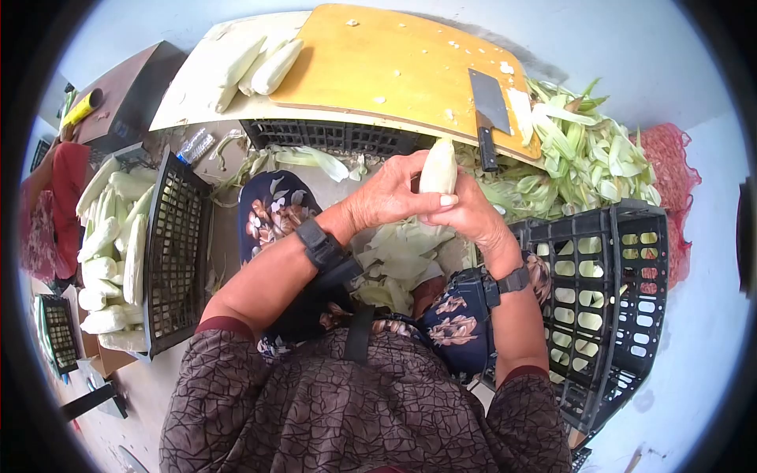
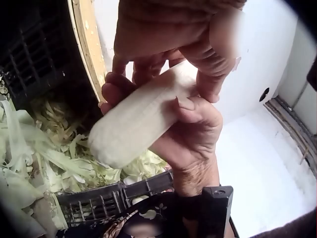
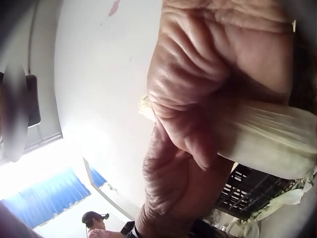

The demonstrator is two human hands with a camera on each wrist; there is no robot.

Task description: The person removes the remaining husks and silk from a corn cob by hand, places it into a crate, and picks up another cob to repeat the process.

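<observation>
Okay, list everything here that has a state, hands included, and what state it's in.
Corn ear: wrapped in pale husk
Left hand: holding it
Right hand: holding it too
Yellow board: scattered with scraps
Cleaver: lying on the board, unheld
Leaf pile: loose, heaped
Left crate: heaped with ears
Bottle: lying on its side

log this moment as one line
left hand: holds pale stalk | right hand: holds same stalk | cleaver: on yellow board | husks: heaped beside board
</observation>
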